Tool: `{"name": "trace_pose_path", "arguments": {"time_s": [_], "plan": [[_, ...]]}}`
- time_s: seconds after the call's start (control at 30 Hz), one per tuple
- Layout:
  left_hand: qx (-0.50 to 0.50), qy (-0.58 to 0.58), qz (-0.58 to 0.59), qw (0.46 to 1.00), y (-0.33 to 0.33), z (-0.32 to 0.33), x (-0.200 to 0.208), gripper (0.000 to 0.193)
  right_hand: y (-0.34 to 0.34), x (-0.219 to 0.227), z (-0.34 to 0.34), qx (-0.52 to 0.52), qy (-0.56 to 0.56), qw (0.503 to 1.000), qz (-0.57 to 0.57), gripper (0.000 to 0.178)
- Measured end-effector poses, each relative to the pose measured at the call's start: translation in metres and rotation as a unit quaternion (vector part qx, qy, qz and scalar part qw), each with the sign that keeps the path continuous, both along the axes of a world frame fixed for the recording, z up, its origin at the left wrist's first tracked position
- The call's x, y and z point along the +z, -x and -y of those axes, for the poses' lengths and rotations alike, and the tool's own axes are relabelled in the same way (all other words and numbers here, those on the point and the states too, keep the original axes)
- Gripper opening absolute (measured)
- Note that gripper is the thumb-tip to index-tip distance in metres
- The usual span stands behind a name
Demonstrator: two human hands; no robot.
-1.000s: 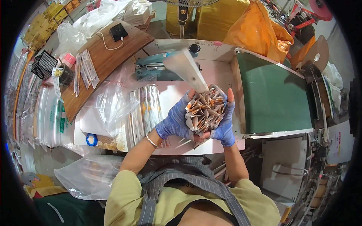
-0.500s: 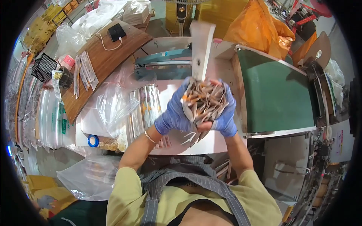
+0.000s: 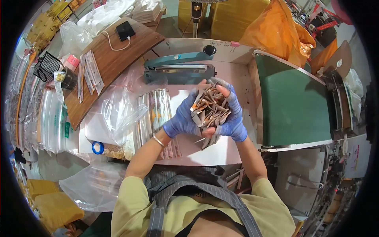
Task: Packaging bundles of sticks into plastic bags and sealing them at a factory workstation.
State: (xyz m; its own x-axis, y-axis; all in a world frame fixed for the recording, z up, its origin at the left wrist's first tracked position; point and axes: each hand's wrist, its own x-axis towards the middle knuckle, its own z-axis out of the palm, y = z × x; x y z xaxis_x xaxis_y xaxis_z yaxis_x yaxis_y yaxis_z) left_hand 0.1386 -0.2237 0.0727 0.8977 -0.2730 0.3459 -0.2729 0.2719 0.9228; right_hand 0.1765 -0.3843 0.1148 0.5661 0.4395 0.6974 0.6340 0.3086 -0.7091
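Note:
A thick bundle of slim, flat paper packets point(image 3: 210, 107) is held upright over the work surface, its many folded ends facing up. My left hand point(image 3: 181, 117), in a blue glove with bare fingertips, is closed round the bundle's left side. Opposite it, my right hand point(image 3: 236, 120), gloved the same way, wraps the right side with thumb and fingers. The packets' lower ends show only partly beneath my hands. Just beyond sits a teal hand-operated bag sealer point(image 3: 179, 74). Left of my left hand lie long printed packets point(image 3: 154, 108), beside crumpled clear plastic bags point(image 3: 116, 114).
A curved brown wooden board point(image 3: 114, 49) at the left bears a phone point(image 3: 125, 31) on a cable and several loose slim packets point(image 3: 91, 75). A green conveyor belt point(image 3: 294, 102) with raised edges borders the right. A blue tape roll point(image 3: 97, 147) sits near the front left.
A long pale packet that stuck out beyond the bundle no longer protrudes. My right fingers have shifted over the bundle's far edge. Both hands still hold it.

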Motion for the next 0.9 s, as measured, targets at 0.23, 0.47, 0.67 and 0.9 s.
{"name": "trace_pose_path", "arguments": {"time_s": [0.23, 0.47, 0.67, 0.9], "plan": [[0.004, 0.01, -0.101, 0.995, 0.037, -0.006, 0.038, 0.065, 0.024, 0.02, -0.025, 0.0, -0.002, 0.984, -0.177, 0.066], [0.227, 0.178, -0.399, 0.87, 0.15, -0.005, -0.028, 0.047, 0.046, -0.052, -0.058, 0.308, 0.092, 0.798, -0.51, 0.028], [0.6, -0.664, 0.059, 0.443, 0.166, -0.153, -0.021, 0.024, 0.058, -0.057, -0.098, 0.321, 0.178, 0.821, -0.437, 0.024], [0.359, -0.677, 0.024, 0.641, 0.19, -0.12, 0.008, 0.029, 0.086, -0.084, -0.168, 0.368, 0.196, 0.798, -0.435, 0.042]]}}
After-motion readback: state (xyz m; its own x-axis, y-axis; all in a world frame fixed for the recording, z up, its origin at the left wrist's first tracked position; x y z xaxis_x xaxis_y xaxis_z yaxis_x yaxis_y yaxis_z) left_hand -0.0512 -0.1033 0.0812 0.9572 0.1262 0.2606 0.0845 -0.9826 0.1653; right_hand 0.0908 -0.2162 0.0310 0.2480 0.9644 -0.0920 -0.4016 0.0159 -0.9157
